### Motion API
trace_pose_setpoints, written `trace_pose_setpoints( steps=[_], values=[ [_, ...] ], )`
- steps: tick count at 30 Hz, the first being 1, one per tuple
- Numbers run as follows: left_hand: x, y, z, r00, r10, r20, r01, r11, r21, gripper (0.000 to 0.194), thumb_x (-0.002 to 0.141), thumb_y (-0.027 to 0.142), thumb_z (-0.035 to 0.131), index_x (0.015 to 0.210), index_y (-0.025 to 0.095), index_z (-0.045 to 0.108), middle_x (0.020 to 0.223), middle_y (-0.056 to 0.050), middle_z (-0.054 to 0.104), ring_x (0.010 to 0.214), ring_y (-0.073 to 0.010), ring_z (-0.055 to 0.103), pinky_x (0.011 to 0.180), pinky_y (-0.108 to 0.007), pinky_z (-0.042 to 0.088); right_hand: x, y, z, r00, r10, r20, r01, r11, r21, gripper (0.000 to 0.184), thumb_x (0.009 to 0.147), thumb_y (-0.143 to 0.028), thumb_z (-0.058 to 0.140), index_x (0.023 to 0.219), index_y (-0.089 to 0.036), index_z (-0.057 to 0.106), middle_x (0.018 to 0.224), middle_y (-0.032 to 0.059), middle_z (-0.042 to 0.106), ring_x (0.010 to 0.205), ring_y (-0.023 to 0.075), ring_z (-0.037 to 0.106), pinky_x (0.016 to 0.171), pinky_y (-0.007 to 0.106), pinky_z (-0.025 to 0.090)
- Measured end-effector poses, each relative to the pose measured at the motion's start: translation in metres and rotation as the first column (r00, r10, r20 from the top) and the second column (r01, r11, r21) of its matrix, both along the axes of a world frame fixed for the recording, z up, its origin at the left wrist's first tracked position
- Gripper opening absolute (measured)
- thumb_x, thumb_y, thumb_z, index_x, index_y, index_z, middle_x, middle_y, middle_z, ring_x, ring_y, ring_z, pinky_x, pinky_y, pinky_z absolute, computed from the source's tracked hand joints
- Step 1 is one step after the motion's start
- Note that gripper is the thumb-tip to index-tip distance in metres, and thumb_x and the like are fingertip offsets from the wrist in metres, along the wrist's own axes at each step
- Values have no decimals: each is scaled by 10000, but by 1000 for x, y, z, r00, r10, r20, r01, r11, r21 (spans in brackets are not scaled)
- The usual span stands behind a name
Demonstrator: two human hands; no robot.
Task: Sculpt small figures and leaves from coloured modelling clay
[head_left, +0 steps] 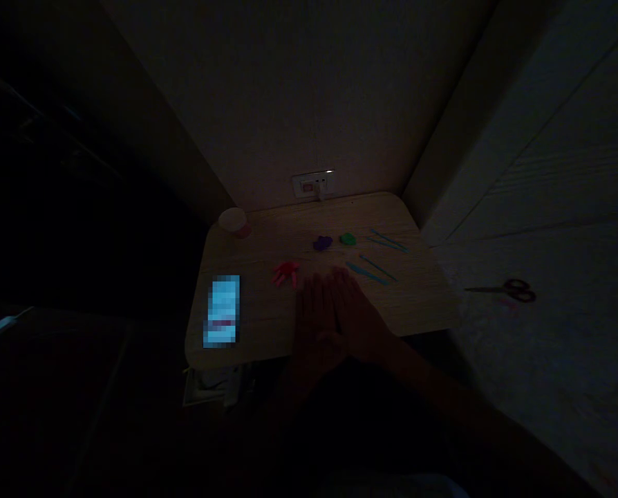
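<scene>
In the dim light, my left hand (316,332) lies at the front of the small wooden table with its fingers stretched out. My right hand (361,318) is flat beside it, the two touching along their inner sides. Whether anything lies beneath or between them is too dark to tell. Left of my fingertips sits a red modelling clay piece (287,271) with several leg-like strips. Beyond my hands are a purple clay lump (322,243) and a green clay lump (348,238). Just right of my right fingers lie a blue plastic knife (366,272) and a thin blue tool (379,267).
Two more thin blue tools (388,240) rest at the table's (267,332) back right. A lit phone (222,311) lies at the left, a paper cup (235,223) behind it. Scissors (511,290) lie on a surface to the right. A wall socket (313,184) holds a plug.
</scene>
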State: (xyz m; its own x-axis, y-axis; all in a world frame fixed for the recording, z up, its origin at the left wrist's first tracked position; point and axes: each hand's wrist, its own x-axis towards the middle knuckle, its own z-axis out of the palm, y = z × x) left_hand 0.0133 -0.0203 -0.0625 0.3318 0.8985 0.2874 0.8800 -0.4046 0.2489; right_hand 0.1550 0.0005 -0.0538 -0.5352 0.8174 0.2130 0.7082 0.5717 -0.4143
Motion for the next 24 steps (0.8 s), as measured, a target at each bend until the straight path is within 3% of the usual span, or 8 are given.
trace_pose_setpoints(
  steps=[5, 8, 11, 19, 24],
  values=[
    [4, -49, -10, 992, 84, -98, -82, 996, 28, 814, 922, 249, 526, 1652, 46, 227, 1702, -272, 287, 1611, -461, 161, 1256, -674, 256, 8, -45, -2, 999, 49, -14, -49, 999, 14, 1097, 960, -783, 437, 1627, 66, 242, 1720, 322, 152, 1633, 424, 20, 1287, 655, 221],
    [4, -59, -11, 988, 80, -133, -77, 997, 25, 798, 933, 240, 516, 1651, 36, 232, 1708, -276, 267, 1613, -462, 147, 1254, -666, 272, 10, -56, -6, 998, 56, -16, -55, 998, 13, 1091, 960, -782, 439, 1638, 46, 228, 1735, 306, 99, 1632, 426, 7, 1282, 661, 231],
    [3, -49, -9, 987, 76, -144, -75, 997, 11, 810, 928, 255, 529, 1648, 30, 237, 1710, -280, 258, 1610, -469, 154, 1256, -668, 267, 9, -47, -7, 999, 36, 6, -36, 999, 15, 1102, 950, -787, 460, 1626, 58, 258, 1727, 315, 125, 1633, 426, 12, 1289, 652, 215],
    [-2, 7, -5, 1000, 13, -24, -13, 1000, 11, 794, 923, 272, 518, 1622, 21, 237, 1688, -276, 315, 1603, -429, 227, 1289, -653, 222, 0, 11, 1, 998, -25, 56, 26, 1000, -16, 1059, 974, -784, 407, 1578, 84, 359, 1673, 345, 276, 1625, 418, 133, 1297, 628, 197],
    [-1, 0, -10, 999, 33, -1, -33, 999, 29, 736, 946, 251, 480, 1603, 0, 262, 1677, -288, 324, 1596, -418, 258, 1284, -617, 274, -1, 0, -3, 998, -55, 43, 54, 999, 6, 1053, 976, -770, 421, 1592, 79, 327, 1689, 340, 240, 1630, 416, 100, 1292, 631, 213]
  ],
)
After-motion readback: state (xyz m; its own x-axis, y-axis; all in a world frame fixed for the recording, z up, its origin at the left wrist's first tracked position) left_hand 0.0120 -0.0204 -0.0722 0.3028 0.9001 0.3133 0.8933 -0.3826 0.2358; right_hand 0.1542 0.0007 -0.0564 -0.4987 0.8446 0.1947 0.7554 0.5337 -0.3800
